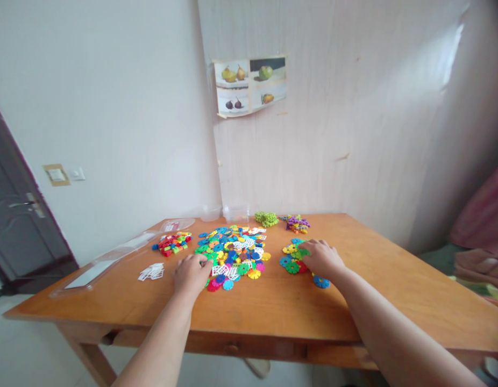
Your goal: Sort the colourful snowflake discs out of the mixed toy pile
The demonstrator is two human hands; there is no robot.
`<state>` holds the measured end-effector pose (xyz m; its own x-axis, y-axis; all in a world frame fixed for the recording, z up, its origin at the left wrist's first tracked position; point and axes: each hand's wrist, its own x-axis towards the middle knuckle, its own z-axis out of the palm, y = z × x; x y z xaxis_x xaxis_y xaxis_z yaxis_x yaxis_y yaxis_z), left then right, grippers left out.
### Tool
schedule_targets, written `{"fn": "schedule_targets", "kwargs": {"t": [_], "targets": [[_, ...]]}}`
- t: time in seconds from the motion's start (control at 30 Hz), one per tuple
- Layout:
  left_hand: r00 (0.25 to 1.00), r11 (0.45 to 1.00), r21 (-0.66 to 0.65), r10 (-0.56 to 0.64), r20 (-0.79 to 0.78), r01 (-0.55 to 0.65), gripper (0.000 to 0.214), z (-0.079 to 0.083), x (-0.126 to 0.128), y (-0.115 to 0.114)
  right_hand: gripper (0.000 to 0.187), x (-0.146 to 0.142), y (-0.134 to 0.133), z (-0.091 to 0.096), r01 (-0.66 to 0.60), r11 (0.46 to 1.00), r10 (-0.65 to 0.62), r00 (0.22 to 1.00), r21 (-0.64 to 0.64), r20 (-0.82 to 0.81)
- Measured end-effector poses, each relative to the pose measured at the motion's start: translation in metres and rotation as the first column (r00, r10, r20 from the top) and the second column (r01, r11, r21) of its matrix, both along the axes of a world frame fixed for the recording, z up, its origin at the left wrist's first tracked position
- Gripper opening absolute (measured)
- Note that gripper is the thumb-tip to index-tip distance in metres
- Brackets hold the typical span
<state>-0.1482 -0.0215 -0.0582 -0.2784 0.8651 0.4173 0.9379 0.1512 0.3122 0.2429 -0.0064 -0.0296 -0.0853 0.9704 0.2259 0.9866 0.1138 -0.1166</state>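
Observation:
My left hand (192, 274) is at the left edge of a large mixed pile of colourful notched plastic discs (233, 250). Its fingers are curled in against the pile; what they hold, if anything, is hidden. White lattice pieces (222, 270) lie among the discs. Over a smaller group of discs (291, 266) in green, yellow, red and blue, my right hand (322, 258) rests with fingers extended, the tips touching the discs. A blue disc (321, 281) lies under its wrist side.
Red, blue and green small blocks (174, 244) and white lattice pieces (151, 272) sit at the left. Green pieces (266, 218) and purple and orange pieces (297, 223) lie at the back. Clear containers (236, 214) and a transparent lid (107, 266) are on the wooden table (394, 301).

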Motion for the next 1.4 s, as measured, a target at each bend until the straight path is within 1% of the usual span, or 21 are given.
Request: {"fn": "schedule_targets", "kwargs": {"t": [0.1,0.2,0.37,0.53,0.7,0.87,0.93,1.0,1.07,1.1,1.17,1.23,1.3,1.4], "targets": [[1.000,1.000,0.019,-0.015,-0.015,0.015,0.029,-0.002,-0.001,0.001,0.051,-0.003,0.002,-0.005,-0.048,0.999,0.048,0.999,-0.017,0.005],[1.000,1.000,0.011,-0.014,-0.014,0.014,0.028,-0.002,-0.001,0.001,0.053,-0.004,0.006,-0.013,-0.054,0.998,0.055,0.998,-0.042,0.016],[0.999,1.000,-0.010,-0.024,-0.021,0.024,0.030,0.000,0.000,0.000,0.055,-0.002,0.014,-0.024,-0.004,0.995,0.007,1.000,-0.103,0.023],[1.000,0.999,-0.034,0.001,-0.012,-0.001,0.032,0.003,0.001,-0.002,0.054,0.004,0.018,-0.024,0.064,0.989,-0.064,0.998,-0.130,0.009],[1.000,0.999,-0.032,0.006,-0.010,-0.006,0.031,0.003,0.002,-0.002,0.055,0.011,0.018,-0.022,0.112,0.986,-0.114,0.993,-0.123,-0.011],[1.000,1.000,-0.004,-0.012,0.003,0.012,0.028,0.001,-0.001,0.000,0.053,0.009,0.016,-0.023,0.095,0.991,-0.097,0.995,-0.097,-0.023],[0.999,0.999,0.023,-0.029,0.041,0.029,0.025,-0.001,-0.004,0.003,0.052,0.007,0.015,-0.024,0.095,0.993,-0.098,0.995,-0.075,-0.030],[0.990,0.998,0.063,-0.039,0.136,0.031,0.022,-0.005,-0.008,0.005,0.052,0.006,0.015,-0.024,0.115,0.993,-0.116,0.992,-0.040,-0.043],[0.957,0.994,0.111,-0.055,0.283,0.024,0.021,-0.009,-0.010,0.006,0.054,0.005,0.013,-0.023,0.140,0.990,-0.139,0.988,0.009,-0.061],[0.929,0.991,0.135,-0.068,0.365,0.019,0.022,-0.011,-0.011,0.007,0.054,0.003,0.012,-0.022,0.148,0.988,-0.145,0.987,0.040,-0.070],[0.852,0.983,0.182,-0.106,0.513,0.013,0.026,-0.013,-0.011,0.006,0.055,0.000,0.010,-0.019,0.147,0.983,-0.138,0.987,0.109,-0.084],[0.764,0.972,0.233,-0.162,0.625,0.016,0.031,-0.012,-0.010,0.004,0.053,-0.006,0.006,-0.016,0.120,0.976,-0.105,0.990,0.179,-0.092],[0.685,0.957,0.290,-0.224,0.694,0.020,0.035,-0.009,-0.007,0.001,0.050,-0.014,0.001,-0.013,0.079,0.969,-0.058,0.994,0.235,-0.093],[0.605,0.932,0.363,-0.297,0.739,0.015,0.037,-0.004,0.000,-0.004,0.046,-0.031,-0.007,-0.010,-0.023,0.953,0.051,0.995,0.303,-0.087]]}}
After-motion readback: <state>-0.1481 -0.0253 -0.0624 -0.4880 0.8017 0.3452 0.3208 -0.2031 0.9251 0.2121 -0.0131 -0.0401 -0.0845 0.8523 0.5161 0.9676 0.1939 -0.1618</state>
